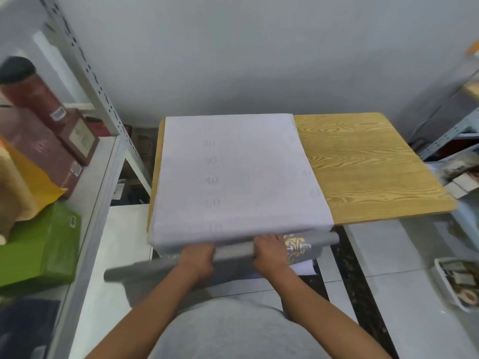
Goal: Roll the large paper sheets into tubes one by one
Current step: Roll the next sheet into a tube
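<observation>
A large white paper sheet (241, 174) with faint printed numbers lies flat on the left part of a wooden table (363, 172), its near edge hanging over the front. At that front edge a grey rolled tube (233, 251) runs slanted from lower left to upper right. My left hand (197, 260) is wrapped around the tube left of its middle. My right hand (270, 248) grips it just to the right. A grey sheet with a gold ornament (298, 247) hangs from the tube beside my right hand.
A metal shelf (85, 203) on the left holds a green box (39, 247), brown boxes and a dark red canister (28, 92). A white tray (458, 283) of small items sits on the floor at right. Another rack (451, 141) stands behind the table's right side.
</observation>
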